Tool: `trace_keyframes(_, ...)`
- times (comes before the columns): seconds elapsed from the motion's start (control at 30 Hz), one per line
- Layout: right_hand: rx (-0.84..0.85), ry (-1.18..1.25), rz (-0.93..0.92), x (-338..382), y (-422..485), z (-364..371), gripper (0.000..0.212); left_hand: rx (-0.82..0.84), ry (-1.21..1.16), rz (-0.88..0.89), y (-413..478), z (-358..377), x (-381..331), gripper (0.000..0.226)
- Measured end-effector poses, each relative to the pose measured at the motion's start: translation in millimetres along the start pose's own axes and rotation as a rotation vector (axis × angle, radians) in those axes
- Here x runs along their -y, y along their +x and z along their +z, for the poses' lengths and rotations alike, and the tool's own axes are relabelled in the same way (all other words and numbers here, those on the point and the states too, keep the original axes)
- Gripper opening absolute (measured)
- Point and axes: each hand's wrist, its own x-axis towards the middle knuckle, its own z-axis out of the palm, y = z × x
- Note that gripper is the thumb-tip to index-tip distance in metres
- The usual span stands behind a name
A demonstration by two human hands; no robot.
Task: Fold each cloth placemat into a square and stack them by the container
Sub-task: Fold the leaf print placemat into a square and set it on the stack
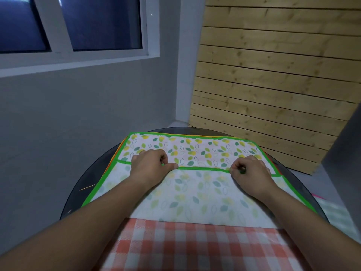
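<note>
We're looking down on a white cloth placemat (195, 196) printed with green and yellow leaves and edged in bright green. It lies spread across a dark round glass table (78, 194). The far strip of it shows the print in full colour. The nearer part shows the same leaves pale and washed out, and one green hem runs straight across between the two.

Both hands are on that hem. The left hand (150, 165) has its fingers curled under and its thumb stretched along the green line, pinching the edge. The right hand (250, 169) sits further along, knuckles up, with finger and thumb nipped on the same edge. Both forearms reach in over the pale part of the cloth.

A thin orange-edged cloth (115, 153) peeks out beneath the placemat along its left and far sides. Closest to us is a red-and-white checked fabric (195, 247), which overlaps the placemat's near end. Off the table's right side we catch a pale green checked cloth (336, 214), but it's blurred. Above that stands a flat grey slab (343, 145), and we can't tell what it is.

Behind the table are a light wooden plank wall (273, 75), a grey wall and a white-framed window (97, 22) with dark panes.
</note>
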Motion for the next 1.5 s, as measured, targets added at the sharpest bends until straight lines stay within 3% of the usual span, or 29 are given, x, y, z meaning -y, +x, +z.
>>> trace_keyframes(0.2,-0.069,0.14,-0.191,22,-26,-30,0.01,0.063,-0.134,0.188,-29,-29,-10,0.021)
trace_keyframes(0.3,0.085,0.292,-0.237,42,-53,-43,0.009,0.171,-0.32,0.248,-63,-45,-12,0.011)
trace_keyframes(0.37,0.188,0.32,-0.273,49,-77,-41,0.009,0.295,-0.32,0.291,-84,-50,-12,0.008)
trace_keyframes(0.47,0.266,0.297,-0.295,50,-108,-31,0.011,0.379,-0.292,0.333,-102,-51,-6,0.006)
trace_keyframes(0.77,0.238,0.166,-0.338,40,-125,-17,0.005,0.39,-0.309,0.271,-115,-46,0,0.011)
trace_keyframes(1.03,0.19,0.082,-0.466,40,-128,-21,0.01,0.314,-0.172,0.423,-125,-50,-4,0.008)
trace_keyframes(1.27,0.43,0.035,-0.5,41,-170,-47,0.017,0.551,-0.18,0.418,-161,-71,-17,0.016)
trace_keyframes(1.4,0.47,0.094,-0.477,49,-164,-50,0.016,0.384,-0.023,0.42,-157,-53,-22,0.035)
trace_keyframes(1.5,0.353,0.305,-0.3,55,-131,-49,0.008,0.28,0.077,0.407,-149,-40,-28,0.047)
